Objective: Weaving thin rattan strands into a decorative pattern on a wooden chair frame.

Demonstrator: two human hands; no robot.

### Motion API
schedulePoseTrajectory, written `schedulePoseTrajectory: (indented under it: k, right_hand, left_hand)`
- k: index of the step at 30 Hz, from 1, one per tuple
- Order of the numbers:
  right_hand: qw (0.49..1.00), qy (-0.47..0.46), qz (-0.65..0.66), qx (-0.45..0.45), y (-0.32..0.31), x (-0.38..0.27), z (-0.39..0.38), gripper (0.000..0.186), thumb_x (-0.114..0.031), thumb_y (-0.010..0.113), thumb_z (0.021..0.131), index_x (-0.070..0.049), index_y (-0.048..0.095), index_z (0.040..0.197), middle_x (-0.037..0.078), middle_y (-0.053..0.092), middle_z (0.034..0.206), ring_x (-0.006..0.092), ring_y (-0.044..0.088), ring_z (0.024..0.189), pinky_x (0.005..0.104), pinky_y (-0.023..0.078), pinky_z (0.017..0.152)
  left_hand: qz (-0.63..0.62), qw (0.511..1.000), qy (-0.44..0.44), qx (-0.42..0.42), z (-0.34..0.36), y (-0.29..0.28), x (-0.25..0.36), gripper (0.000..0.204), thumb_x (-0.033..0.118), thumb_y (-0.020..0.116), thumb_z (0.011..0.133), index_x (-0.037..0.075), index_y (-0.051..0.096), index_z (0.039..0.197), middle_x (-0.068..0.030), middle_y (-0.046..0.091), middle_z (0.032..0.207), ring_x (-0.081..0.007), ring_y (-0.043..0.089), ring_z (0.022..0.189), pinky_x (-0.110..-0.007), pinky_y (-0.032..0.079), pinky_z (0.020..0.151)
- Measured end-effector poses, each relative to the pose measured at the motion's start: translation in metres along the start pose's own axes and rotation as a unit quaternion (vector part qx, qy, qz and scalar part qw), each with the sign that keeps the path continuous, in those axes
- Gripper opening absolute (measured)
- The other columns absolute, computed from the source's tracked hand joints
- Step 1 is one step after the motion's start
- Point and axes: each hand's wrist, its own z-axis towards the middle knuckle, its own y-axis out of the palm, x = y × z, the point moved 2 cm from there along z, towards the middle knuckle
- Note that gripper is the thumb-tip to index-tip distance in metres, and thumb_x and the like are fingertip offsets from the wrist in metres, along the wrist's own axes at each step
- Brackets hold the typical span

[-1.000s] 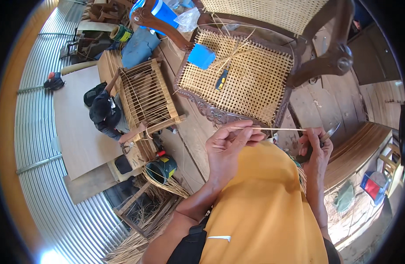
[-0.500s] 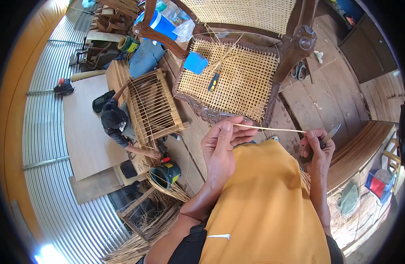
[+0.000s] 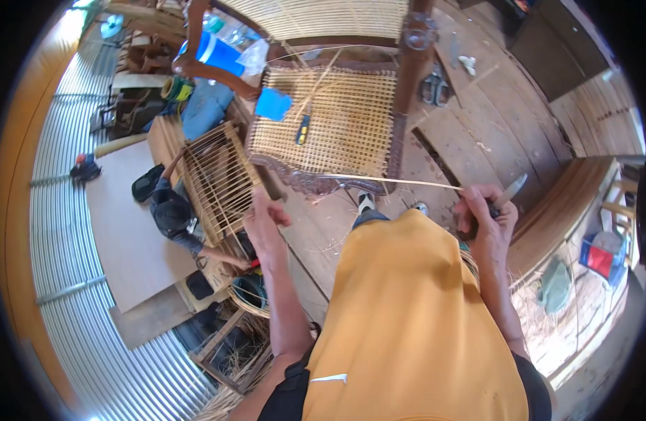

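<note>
My right hand [image 3: 488, 214] is closed round a small knife [image 3: 509, 194], its blade pointing up and to the right. Its fingertips also pinch one end of a thin pale cane strip [image 3: 400, 182]. That strip reaches left across the front edge of a carved wooden chair, above my lap. My left hand [image 3: 265, 223] is off the strip, at the left, with thumb and fingers apart and nothing seen in them. On the chair's woven cane seat [image 3: 358, 105] lie a yellow-and-black handled tool [image 3: 303, 130], a blue piece [image 3: 273, 104] and loose cane strands.
At the left, a person in a dark cap [image 3: 172, 191] works at a slatted wooden frame [image 3: 216, 179]. Scissors [image 3: 434, 88] lie on the plank floor right of the chair. Stacked boards [image 3: 568, 217] stand at the right, and a blue bucket [image 3: 221, 55] is behind the chair.
My left hand has let go of the strip and moved left. The right hand keeps hold of strip and knife. The view has shifted, so the chair appears further left.
</note>
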Motion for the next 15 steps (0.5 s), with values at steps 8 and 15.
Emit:
schedulePoseTrajectory:
  k: [8, 15]
  right_hand:
    - [0.997, 0.015, -0.036, -0.068, 0.015, -0.007, -0.005, 0.02, -0.021, 0.064, 0.095, -0.001, 0.069, 0.093, 0.003, 0.065, 0.069, 0.0043, 0.048, 0.047, 0.0198, 0.036, 0.044]
    - [0.979, 0.046, -0.141, -0.139, 0.037, 0.009, -0.011, 0.02, -0.019, 0.062, 0.097, 0.0, 0.069, 0.095, 0.002, 0.066, 0.073, 0.0046, 0.051, 0.053, 0.0195, 0.038, 0.048]
  left_hand:
    - [0.007, 0.956, 0.16, -0.247, -0.069, 0.071, 0.024, 0.048, 0.024, 0.058, 0.098, -0.003, 0.049, 0.137, -0.0196, 0.064, 0.119, -0.0249, 0.067, 0.1, -0.038, 0.054, 0.088]
    - [-0.332, 0.919, 0.083, -0.196, -0.08, 0.094, 0.049, 0.029, 0.019, 0.052, 0.101, -0.004, 0.058, 0.118, -0.0162, 0.067, 0.107, -0.0265, 0.068, 0.097, -0.038, 0.055, 0.089]
